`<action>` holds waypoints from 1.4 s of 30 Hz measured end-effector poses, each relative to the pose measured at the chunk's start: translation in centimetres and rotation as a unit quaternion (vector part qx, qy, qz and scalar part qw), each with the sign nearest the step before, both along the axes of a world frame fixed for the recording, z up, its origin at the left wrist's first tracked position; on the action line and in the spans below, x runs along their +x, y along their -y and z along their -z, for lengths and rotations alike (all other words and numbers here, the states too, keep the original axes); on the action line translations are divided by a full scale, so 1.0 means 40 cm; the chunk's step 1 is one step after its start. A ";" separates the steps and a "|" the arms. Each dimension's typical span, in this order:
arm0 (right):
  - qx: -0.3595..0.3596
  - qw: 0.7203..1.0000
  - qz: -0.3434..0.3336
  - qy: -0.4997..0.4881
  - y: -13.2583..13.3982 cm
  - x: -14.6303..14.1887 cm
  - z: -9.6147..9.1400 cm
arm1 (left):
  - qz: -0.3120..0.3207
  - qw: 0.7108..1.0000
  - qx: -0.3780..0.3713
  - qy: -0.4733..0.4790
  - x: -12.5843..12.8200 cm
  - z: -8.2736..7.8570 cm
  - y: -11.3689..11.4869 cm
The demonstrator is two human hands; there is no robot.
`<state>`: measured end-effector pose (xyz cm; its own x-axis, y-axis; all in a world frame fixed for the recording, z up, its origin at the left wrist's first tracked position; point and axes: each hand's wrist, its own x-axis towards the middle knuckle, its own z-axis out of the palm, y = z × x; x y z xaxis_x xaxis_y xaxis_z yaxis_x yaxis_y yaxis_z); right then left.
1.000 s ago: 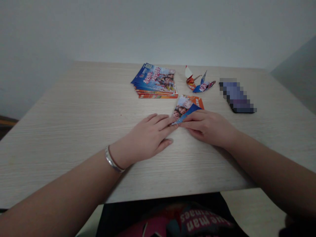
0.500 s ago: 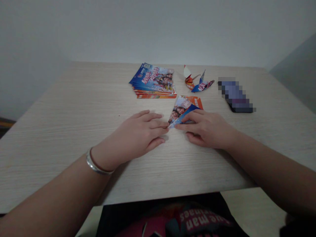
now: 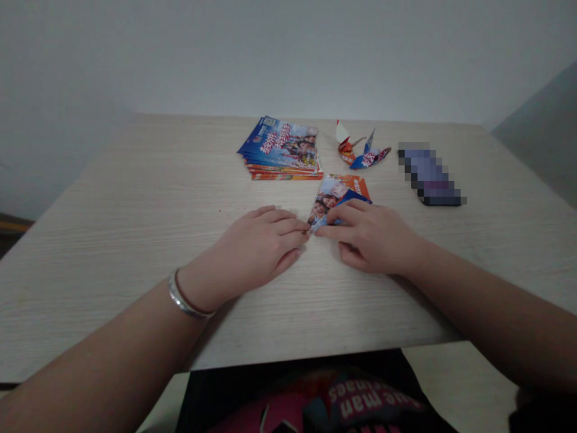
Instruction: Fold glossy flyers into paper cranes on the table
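A colourful printed paper [image 3: 336,193], partly folded into a pointed shape, lies on the wooden table [image 3: 135,204] near its middle. My right hand [image 3: 369,237] rests on the paper's near part, fingers pressed together on the blue folded flap. My left hand [image 3: 261,246] lies palm down beside it, and its fingertips meet the paper's pointed corner. A silver bracelet [image 3: 184,300] sits on my left wrist.
A stack of printed leaflets [image 3: 282,147] lies farther back. To its right stand two folded paper cranes [image 3: 360,150]. A dark phone-like object [image 3: 430,177], blurred out, lies at the right. A pale wall runs behind the table.
My left hand slid back to the left and then eased right again to the paper's tip. My right hand shifted slightly left along the fold.
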<state>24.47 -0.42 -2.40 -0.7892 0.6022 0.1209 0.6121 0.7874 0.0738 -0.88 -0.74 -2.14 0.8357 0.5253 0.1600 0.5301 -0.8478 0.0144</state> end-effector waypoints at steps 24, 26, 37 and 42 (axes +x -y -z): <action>0.013 0.998 0.038 -0.050 -0.057 0.093 -0.006 | -0.006 1.000 0.001 0.005 0.003 0.004 0.001; 0.018 0.999 0.041 -0.029 -0.058 0.097 -0.015 | -0.006 1.000 0.004 0.004 0.003 0.004 0.001; 0.041 0.987 0.150 0.039 -0.090 0.179 -0.035 | -0.008 1.000 -0.005 0.002 0.002 -0.002 0.000; 0.108 0.968 0.223 -0.027 -0.074 0.156 -0.040 | -0.013 1.000 -0.010 0.015 0.004 0.000 -0.006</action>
<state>30.72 2.55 -0.81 -0.4450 0.8381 0.3155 0.8955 0.4129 0.1662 -0.70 -0.49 -2.12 0.8168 0.5502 0.1734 0.5510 -0.8331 0.0480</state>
